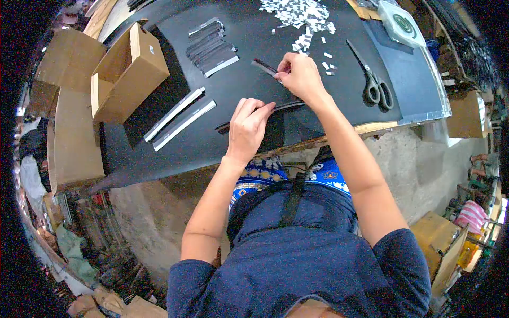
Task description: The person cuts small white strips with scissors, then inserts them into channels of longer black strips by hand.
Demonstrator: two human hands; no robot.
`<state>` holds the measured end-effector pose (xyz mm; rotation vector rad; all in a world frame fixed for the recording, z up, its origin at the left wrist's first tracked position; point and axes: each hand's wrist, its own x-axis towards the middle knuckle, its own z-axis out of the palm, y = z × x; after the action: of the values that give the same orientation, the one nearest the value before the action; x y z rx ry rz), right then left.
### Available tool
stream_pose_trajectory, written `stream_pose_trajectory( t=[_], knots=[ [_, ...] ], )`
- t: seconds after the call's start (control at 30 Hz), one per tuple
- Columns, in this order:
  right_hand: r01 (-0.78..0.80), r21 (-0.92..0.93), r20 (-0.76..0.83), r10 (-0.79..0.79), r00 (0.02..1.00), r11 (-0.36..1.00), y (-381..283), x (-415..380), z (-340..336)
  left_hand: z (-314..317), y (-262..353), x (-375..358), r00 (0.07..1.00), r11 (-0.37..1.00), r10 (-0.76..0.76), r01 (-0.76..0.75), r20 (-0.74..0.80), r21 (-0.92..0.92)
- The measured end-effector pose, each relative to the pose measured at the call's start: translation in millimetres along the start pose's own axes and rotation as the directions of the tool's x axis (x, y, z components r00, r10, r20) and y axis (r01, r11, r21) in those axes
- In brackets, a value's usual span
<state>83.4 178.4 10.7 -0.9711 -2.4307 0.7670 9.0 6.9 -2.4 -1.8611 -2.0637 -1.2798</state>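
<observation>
My left hand point(247, 126) is closed, fingertips together, on a long thin black strip point(290, 105) lying near the table's front edge. The strip's other end shows to the left of the hand. Further back, my right hand point(301, 75) pinches a short dark strip with a pale edge point(261, 65), just above or touching the table top. Behind the right hand spreads a heap of small white and dark pieces point(302, 16). Black scissors point(371, 85) lie shut to its right. Two long white-and-black strips point(183, 124) rest to the left of my left hand.
A stack of dark strips with pale edges point(212, 47) lies at the back middle. An open cardboard box point(132, 74) stands at the left. A clear plastic container with a green coil point(403, 24) sits at the back right. The table's wooden front edge point(366, 129) is close to my body.
</observation>
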Motion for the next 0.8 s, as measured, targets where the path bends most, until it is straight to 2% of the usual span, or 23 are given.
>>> stream_pose_trajectory(
  t=[0.07,0.1,0.17,0.2,0.3,0.37,0.43,0.5,0.57,0.8],
  knots=[
    [0.034,0.219,0.000,-0.035,0.999,0.975,-0.2,-4.9,-6.3,0.5,-0.2,-0.2,1.000,1.000,0.000,0.000,-0.007,0.007],
    [0.033,0.217,0.002,-0.034,0.999,0.976,-0.3,-8.7,-10.9,0.0,0.4,0.1,1.000,1.000,-0.007,0.007,0.000,0.005],
    [0.148,0.378,-0.103,-0.118,0.988,0.914,-1.5,-19.5,-23.9,-0.4,1.0,0.0,1.000,1.000,-0.017,0.017,0.006,0.001],
    [0.205,0.404,-0.127,-0.168,0.978,0.892,-2.8,-25.5,-32.2,-0.7,1.1,-0.1,1.000,1.000,-0.015,0.015,0.007,-0.016],
    [0.236,0.455,-0.101,-0.213,0.972,0.859,-3.7,-46.1,-52.6,1.5,-1.7,-1.5,1.000,1.000,-0.012,0.012,-0.002,-0.020],
    [0.250,0.426,-0.082,-0.238,0.968,0.870,0.2,-58.6,-58.9,1.7,-2.3,-1.9,1.000,1.000,-0.007,0.006,-0.012,-0.012],
    [0.418,0.422,-0.064,-0.433,0.899,0.805,8.9,-67.1,-56.3,-1.8,-0.8,-1.8,0.999,0.998,-0.047,0.048,0.021,-0.044],
    [0.402,0.388,-0.036,-0.422,0.906,0.829,13.8,-74.3,-49.6,0.0,-1.9,-2.5,0.999,0.998,-0.045,0.045,0.014,-0.053],
    [0.458,0.175,-0.053,-0.456,0.889,0.872,16.2,-78.6,-42.0,-0.2,-2.3,-2.4,0.998,0.997,-0.053,0.054,0.030,-0.048],
    [0.464,0.038,-0.128,-0.456,0.881,0.885,11.7,-74.7,-33.1,-2.7,0.3,0.0,0.998,0.998,-0.054,0.056,0.042,-0.037]
  ],
)
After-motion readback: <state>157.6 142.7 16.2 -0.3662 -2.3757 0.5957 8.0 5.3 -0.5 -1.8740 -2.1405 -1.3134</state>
